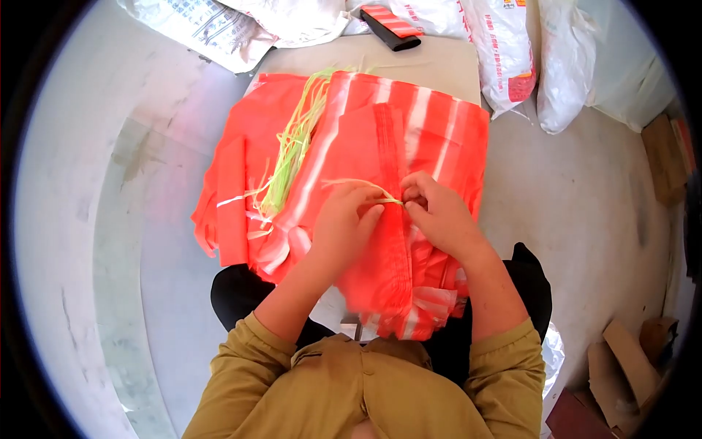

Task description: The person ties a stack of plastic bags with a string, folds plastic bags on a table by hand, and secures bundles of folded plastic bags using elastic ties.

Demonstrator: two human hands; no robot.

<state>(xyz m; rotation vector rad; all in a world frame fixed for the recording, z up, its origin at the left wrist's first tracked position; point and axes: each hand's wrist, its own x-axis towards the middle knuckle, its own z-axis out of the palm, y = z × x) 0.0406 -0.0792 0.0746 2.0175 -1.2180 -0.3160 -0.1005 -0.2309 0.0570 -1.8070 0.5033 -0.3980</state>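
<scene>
A thin yellow-green plastic string (376, 189) runs across a folded bundle of red plastic bags (391, 139). My left hand (345, 223) pinches the string at the left side of the bundle. At the bundle's right side, my right hand (444, 218) has thumb and fingertips closed on the string by the fold. Beneath the bundle lie more red plastic bags with white stripes (457, 139). A loose bunch of yellow-green strings (296, 150) rests on them to the left. Farther left is a narrow folded red bundle (232, 208), with string ends beside it.
Printed white sacks (501, 55) stand along the far side. A beige surface (446, 62) shows under the bags, with a black-and-red folded piece (391, 31) at its far edge. Cardboard pieces (629, 366) lie at the lower right on the pale floor (578, 219).
</scene>
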